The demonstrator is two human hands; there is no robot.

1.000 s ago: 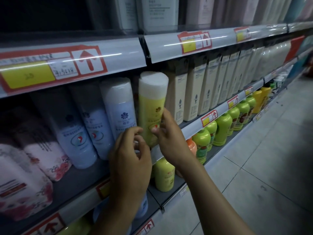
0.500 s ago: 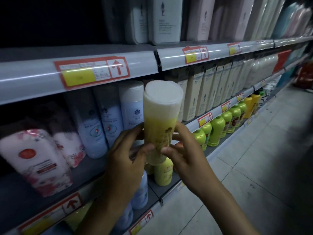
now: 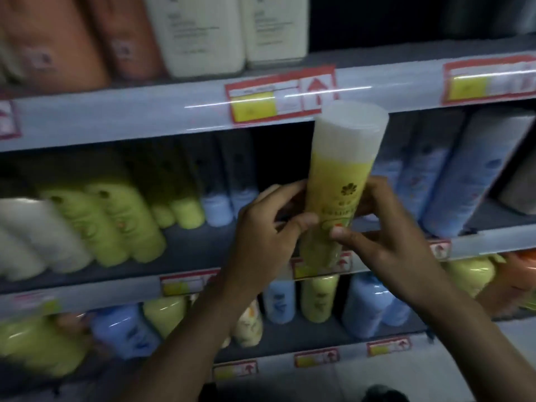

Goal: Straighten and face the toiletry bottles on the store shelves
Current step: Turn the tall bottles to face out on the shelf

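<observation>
Before dim store shelves [image 3: 121, 117], left hand [image 3: 261, 227] and right hand [image 3: 385, 236] each grip closed around the yellow bottle [image 3: 339, 181].

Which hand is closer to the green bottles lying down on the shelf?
The left hand. It grips the yellow bottle on the side toward the green bottles, though apart from them. The right hand grips the bottle's far side.
</observation>
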